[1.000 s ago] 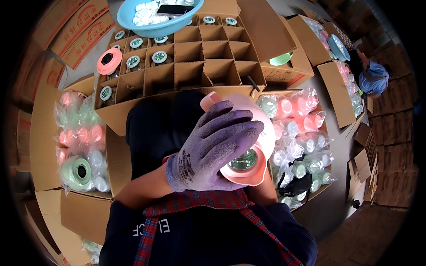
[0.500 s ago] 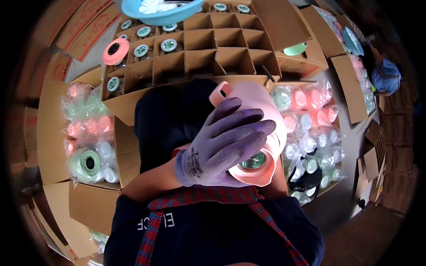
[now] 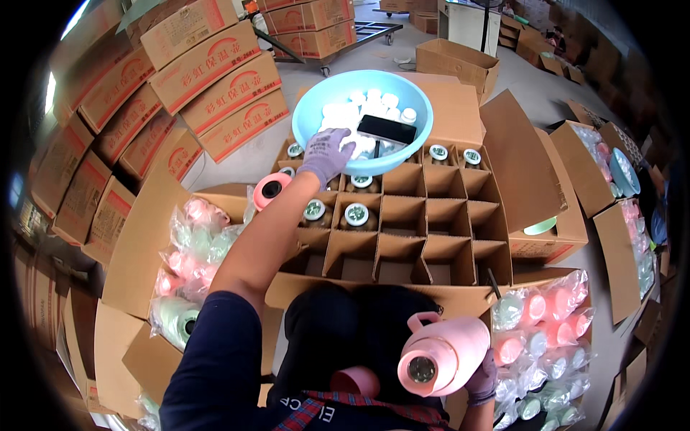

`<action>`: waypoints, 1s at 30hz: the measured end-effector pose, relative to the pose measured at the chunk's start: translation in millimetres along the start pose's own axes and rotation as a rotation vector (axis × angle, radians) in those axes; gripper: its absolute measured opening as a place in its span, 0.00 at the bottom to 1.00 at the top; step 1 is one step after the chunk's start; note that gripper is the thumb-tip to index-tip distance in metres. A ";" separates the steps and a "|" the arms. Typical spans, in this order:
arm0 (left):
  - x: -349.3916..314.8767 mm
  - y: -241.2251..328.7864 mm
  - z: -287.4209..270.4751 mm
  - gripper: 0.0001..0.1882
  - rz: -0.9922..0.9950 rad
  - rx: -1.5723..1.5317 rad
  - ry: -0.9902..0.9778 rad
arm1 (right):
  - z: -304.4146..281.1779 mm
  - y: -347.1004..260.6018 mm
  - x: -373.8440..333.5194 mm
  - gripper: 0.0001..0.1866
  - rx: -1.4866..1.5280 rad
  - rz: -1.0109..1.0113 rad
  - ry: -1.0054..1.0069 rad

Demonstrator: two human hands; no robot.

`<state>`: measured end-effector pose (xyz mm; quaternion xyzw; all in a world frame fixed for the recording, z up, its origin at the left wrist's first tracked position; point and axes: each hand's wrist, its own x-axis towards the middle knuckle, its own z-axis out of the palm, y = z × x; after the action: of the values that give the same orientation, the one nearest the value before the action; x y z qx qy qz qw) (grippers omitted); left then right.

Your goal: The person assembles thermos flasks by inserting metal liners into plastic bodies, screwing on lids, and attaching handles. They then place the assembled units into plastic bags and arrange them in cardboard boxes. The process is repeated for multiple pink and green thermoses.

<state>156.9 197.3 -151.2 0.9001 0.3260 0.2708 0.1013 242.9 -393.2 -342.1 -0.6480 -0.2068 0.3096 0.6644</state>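
My left hand [image 3: 329, 154], in a purple-grey work glove, reaches over the near left rim of a light blue basin [image 3: 302, 108]. Its fingers are apart at a heap of small white plastic caps [image 3: 338, 115]; the fingertips are partly hidden. A black smartphone [image 3: 388, 129] lies in the same basin. Low at the right, my gloved right hand [image 3: 483, 377] is closed round the side of a pink vacuum jug [image 3: 453, 348]. The jug is tilted with its open, shiny mouth toward me and its handle up. On my lap rests a pink cup-like part [image 3: 356, 382].
A divided carton [image 3: 402, 248] holds several bottles with shiny tops [image 3: 357, 215]; the basin rests on it. A pink part with a dark hole [image 3: 272, 189] sits at its left. Cartons of bagged pink and green parts [image 3: 192, 269] flank me. Stacked boxes [image 3: 208, 65] stand far left.
My left hand has gone from the jug's mouth forward to the basin. The jug has moved right and down, now in my right hand alone. The view has tipped up.
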 end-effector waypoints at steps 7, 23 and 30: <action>87.8 -8.0 63.5 0.35 -0.281 0.480 -0.597 | 20.2 -34.3 8.5 0.42 0.610 0.300 -0.081; -212.0 150.6 -93.4 0.19 -0.026 -1.332 -0.295 | 72.4 -74.7 3.5 0.23 -0.498 -0.265 0.085; -293.4 191.7 -71.0 0.19 0.134 -0.883 0.150 | 60.6 -47.2 -17.8 0.22 0.042 -0.118 0.159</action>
<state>31.6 -137.5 -146.9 0.7674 0.1268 0.4545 0.4340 195.9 -359.4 -288.6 -0.6430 -0.1846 0.2219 0.7093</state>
